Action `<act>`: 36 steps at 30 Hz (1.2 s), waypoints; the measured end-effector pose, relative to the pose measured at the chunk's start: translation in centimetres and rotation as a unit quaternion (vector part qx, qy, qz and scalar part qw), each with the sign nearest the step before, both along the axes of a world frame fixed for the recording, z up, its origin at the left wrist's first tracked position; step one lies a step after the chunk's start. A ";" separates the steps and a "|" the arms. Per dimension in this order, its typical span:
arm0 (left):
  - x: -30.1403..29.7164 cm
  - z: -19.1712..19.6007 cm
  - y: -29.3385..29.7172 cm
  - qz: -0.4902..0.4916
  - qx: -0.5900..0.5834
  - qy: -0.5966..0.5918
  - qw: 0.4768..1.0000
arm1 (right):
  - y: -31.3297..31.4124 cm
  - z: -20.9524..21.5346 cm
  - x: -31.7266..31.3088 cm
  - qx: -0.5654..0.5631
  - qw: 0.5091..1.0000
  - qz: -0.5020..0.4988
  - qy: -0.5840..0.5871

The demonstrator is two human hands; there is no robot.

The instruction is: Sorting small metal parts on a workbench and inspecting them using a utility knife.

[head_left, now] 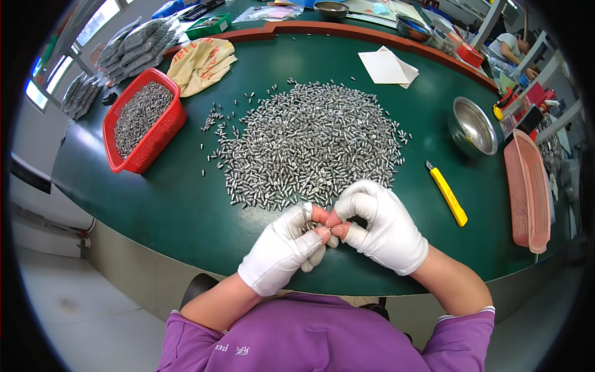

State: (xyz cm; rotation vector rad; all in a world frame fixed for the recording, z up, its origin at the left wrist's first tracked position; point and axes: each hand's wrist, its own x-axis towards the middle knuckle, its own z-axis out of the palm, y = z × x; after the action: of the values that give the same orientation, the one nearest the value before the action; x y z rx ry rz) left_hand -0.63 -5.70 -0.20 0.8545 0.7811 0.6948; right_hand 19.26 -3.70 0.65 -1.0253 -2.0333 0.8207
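Observation:
A wide heap of small shiny metal pieces, short and pin-like, is spread over the green table. At its near edge my two hands meet, in white gloves with bare thumb and index fingertips. My left hand is closed around several of the small metal pieces, partly hidden by its fingers. My right hand pinches with thumb and index finger against the left fingertips. Whatever lies between those right fingertips is too small and covered to make out.
A red plastic basket full of similar pieces stands left, near a yellowish cloth and stacked grey bags. To the right are a yellow utility knife, a steel bowl and a pink basket. White cards lie behind.

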 end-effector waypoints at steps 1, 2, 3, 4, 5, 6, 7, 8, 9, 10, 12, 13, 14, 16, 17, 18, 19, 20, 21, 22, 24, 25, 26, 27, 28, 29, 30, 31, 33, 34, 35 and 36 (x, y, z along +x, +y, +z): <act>0.1 0.1 -0.1 0.013 -0.001 0.010 1.000 | 0.0 0.2 0.0 0.009 1.000 0.002 0.001; 0.1 0.1 -0.2 0.026 -0.001 0.020 0.999 | 0.1 0.2 0.0 0.018 1.000 0.004 0.001; 0.1 0.1 -0.2 0.025 -0.001 0.021 0.999 | 0.1 0.3 0.2 0.034 0.999 -0.018 -0.014; -0.1 0.1 -0.1 0.019 0.007 0.006 1.000 | 0.3 0.2 0.4 0.050 0.998 -0.041 -0.029; -0.1 0.0 -0.1 0.012 0.016 -0.009 1.000 | 0.6 0.1 0.6 0.120 0.987 -0.075 -0.073; -0.1 -0.1 -0.1 0.012 0.016 -0.008 1.000 | 0.8 0.1 0.8 0.155 0.975 -0.101 -0.123; 0.1 -0.2 -0.2 0.026 0.026 -0.010 0.999 | 1.0 0.1 1.1 0.190 0.958 -0.127 -0.173; 0.2 -0.3 -0.2 0.041 0.036 -0.011 0.998 | 1.3 -0.2 1.4 0.199 0.952 -0.128 -0.195; 0.2 -0.3 -0.2 0.040 0.037 -0.011 0.998 | 1.4 -0.5 1.6 0.199 0.952 -0.128 -0.194; 0.2 -0.3 -0.2 0.038 0.035 -0.010 0.999 | 1.6 -0.8 1.7 0.189 0.949 -0.127 -0.216; 0.2 -0.3 -0.2 0.035 0.033 -0.010 0.999 | 1.6 -1.0 1.8 0.179 0.946 -0.127 -0.238; 0.2 -0.4 -0.2 0.036 0.035 -0.012 0.999 | 1.7 -1.0 1.8 0.192 0.943 -0.126 -0.243; 0.2 -0.4 -0.2 0.037 0.038 -0.014 0.999 | 1.7 -1.0 1.7 0.205 0.939 -0.125 -0.247; 0.2 -0.3 -0.2 0.037 0.040 -0.012 0.998 | 1.6 -1.1 1.7 0.208 0.936 -0.128 -0.253; 0.2 -0.3 -0.2 0.037 0.042 -0.010 0.998 | 1.6 -1.1 1.7 0.212 0.933 -0.131 -0.259; 0.2 -0.3 -0.2 0.038 0.042 -0.010 0.998 | 1.5 -1.0 1.6 0.212 0.933 -0.131 -0.259; 0.1 -0.3 -0.2 0.036 0.043 -0.008 0.998 | 1.4 -0.8 1.5 0.199 0.930 -0.130 -0.280; 0.1 -0.4 -0.2 0.034 0.044 -0.006 0.998 | 1.4 -0.7 1.4 0.186 0.926 -0.129 -0.301; 0.1 -0.4 -0.2 0.034 0.044 -0.006 0.998 | 1.3 -0.7 1.3 0.187 0.926 -0.129 -0.301; 0.1 -0.4 -0.1 0.032 0.039 -0.007 0.999 | 1.3 -0.8 1.3 0.184 0.932 -0.124 -0.287; -0.1 -0.3 -0.1 0.032 0.034 -0.009 0.999 | 1.2 -0.7 1.0 0.181 0.937 -0.120 -0.273; -0.1 -0.3 0.0 0.021 0.031 -0.014 0.999 | 1.1 -0.5 0.9 0.195 0.951 -0.107 -0.214; -0.2 -0.3 0.0 0.011 0.027 -0.020 0.999 | 0.9 -0.3 0.8 0.209 0.961 -0.094 -0.153; -0.2 -0.3 0.1 0.012 0.028 -0.020 0.999 | 0.6 0.0 0.7 0.204 0.966 -0.078 -0.135; -0.1 -0.2 0.1 0.005 0.025 -0.015 1.000 | 0.4 0.1 0.6 0.202 0.971 -0.054 -0.118; -0.1 -0.1 0.1 -0.002 0.023 -0.009 1.000 | 0.4 0.3 0.5 0.200 0.974 -0.031 -0.100; -0.1 -0.1 0.1 -0.001 0.023 -0.009 1.000 | 0.3 0.4 0.4 0.195 0.975 -0.015 -0.103; -0.2 0.0 0.1 -0.009 0.017 -0.006 1.000 | 0.2 0.3 0.3 0.195 0.975 -0.016 -0.104; -0.2 0.1 0.0 -0.018 0.011 -0.004 1.000 | 0.2 0.0 0.3 0.173 0.981 0.004 -0.082; -0.2 0.1 -0.1 -0.010 0.007 0.003 1.000 | 0.3 0.0 0.4 0.173 0.982 0.005 -0.082; -0.1 0.1 -0.1 -0.002 0.003 0.010 1.000 | 0.5 0.0 0.4 0.168 0.984 -0.004 -0.064; -0.2 0.1 0.0 -0.002 0.002 0.010 1.000 | 0.6 0.0 0.5 0.163 0.985 -0.013 -0.047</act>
State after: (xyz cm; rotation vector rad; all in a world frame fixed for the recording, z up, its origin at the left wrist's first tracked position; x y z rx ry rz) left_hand -0.78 -5.71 -0.09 0.8688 0.7958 0.6849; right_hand 19.76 -3.05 0.64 -0.9162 -2.1401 0.4124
